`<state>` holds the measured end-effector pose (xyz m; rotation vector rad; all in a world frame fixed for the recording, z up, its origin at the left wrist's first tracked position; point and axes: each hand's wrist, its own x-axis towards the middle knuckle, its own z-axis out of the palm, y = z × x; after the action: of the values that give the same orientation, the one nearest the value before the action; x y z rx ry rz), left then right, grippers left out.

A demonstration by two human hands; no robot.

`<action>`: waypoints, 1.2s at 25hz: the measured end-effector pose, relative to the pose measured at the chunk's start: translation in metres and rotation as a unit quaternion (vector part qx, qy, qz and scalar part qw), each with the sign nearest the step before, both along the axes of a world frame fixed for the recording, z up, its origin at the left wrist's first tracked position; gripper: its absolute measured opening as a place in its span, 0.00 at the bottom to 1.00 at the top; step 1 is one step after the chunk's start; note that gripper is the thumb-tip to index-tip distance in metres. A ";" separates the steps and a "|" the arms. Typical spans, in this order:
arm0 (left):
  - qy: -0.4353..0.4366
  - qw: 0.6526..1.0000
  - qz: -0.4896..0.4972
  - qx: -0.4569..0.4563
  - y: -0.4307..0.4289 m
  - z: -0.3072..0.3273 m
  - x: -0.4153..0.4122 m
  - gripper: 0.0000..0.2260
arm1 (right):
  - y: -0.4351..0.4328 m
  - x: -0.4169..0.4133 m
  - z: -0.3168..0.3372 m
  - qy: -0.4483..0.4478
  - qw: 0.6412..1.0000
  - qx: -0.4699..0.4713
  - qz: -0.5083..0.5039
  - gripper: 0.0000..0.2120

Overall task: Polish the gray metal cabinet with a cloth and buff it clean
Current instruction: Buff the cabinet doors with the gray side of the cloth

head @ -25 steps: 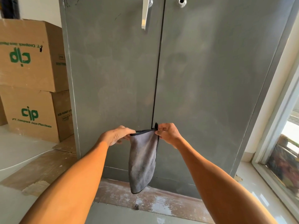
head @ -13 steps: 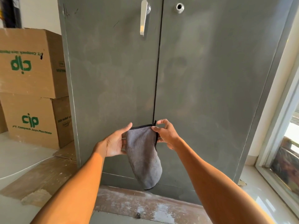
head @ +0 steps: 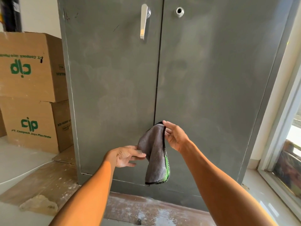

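Observation:
The gray metal cabinet fills the view, two doors shut, with a chrome handle on the left door and a round lock hole on the right. A gray cloth with a black hem and a green patch hangs in front of the door seam. My right hand pinches its top edge between thumb and fingers. My left hand is lower, its fingers nearly straight, touching the cloth's left fold at its side.
Two stacked cardboard boxes with green print stand left of the cabinet. A white window frame runs down the right side. The floor below is dusty, brown with white smears.
My left hand let go of the cloth's top corner and dropped lower, to its side fold. My right hand lifted its corner, and the cloth turned, showing the green patch.

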<state>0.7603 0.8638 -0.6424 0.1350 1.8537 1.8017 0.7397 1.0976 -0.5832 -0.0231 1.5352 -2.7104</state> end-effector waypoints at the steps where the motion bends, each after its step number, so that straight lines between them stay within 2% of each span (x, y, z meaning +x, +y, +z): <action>1: 0.004 1.000 0.011 -0.007 0.001 -0.001 0.000 0.10 | 0.002 0.001 0.001 0.002 1.000 -0.002 0.012 0.21; 3: 0.013 0.999 0.036 -0.011 -0.002 -0.002 -0.004 0.08 | 0.005 0.002 -0.002 -0.005 0.998 0.055 0.026 0.21; 5: 0.014 0.998 0.056 -0.004 -0.006 -0.004 -0.006 0.12 | 0.008 0.004 -0.007 -0.027 0.990 0.138 0.021 0.19; 9: 0.010 0.996 0.078 0.053 -0.009 -0.004 -0.008 0.12 | 0.013 0.002 -0.026 -0.058 0.961 0.269 -0.034 0.23; 12: 0.020 0.995 0.085 0.057 -0.005 -0.002 -0.009 0.10 | 0.011 0.005 -0.036 -0.085 0.964 0.251 -0.014 0.25; 14: 0.031 0.993 0.102 0.057 -0.003 0.000 -0.009 0.08 | 0.009 0.005 -0.040 -0.091 0.967 0.233 0.047 0.32; 16: 0.044 0.990 0.117 0.058 -0.006 0.002 -0.009 0.08 | 0.008 0.005 -0.042 -0.094 0.955 0.251 0.126 0.35; 18: 0.051 0.989 0.129 0.049 -0.012 0.002 -0.010 0.09 | 0.009 0.005 -0.044 -0.103 0.933 0.291 0.182 0.33; 20: 0.059 0.987 0.145 0.017 -0.017 0.000 -0.010 0.09 | 0.010 0.007 -0.044 -0.100 0.904 0.367 0.195 0.29; 23: 0.081 0.983 0.158 -0.043 -0.019 -0.004 -0.008 0.11 | 0.010 0.008 -0.047 -0.060 0.823 0.546 0.143 0.26; 25: 0.102 0.978 0.172 -0.066 -0.020 -0.009 -0.010 0.12 | 0.010 0.008 -0.051 -0.039 0.790 0.603 0.106 0.25; 27: 0.120 0.972 0.190 -0.071 -0.024 -0.012 -0.014 0.12 | 0.011 0.005 -0.056 -0.031 0.799 0.597 0.067 0.21; 30: 0.126 0.973 0.184 -0.062 -0.024 -0.013 -0.016 0.11 | 0.012 0.002 -0.057 -0.036 0.833 0.549 0.057 0.17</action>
<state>0.7439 0.8397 -0.6553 -0.0307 2.2877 1.9768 0.7414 1.1100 -0.6406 0.0141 2.6502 -1.3544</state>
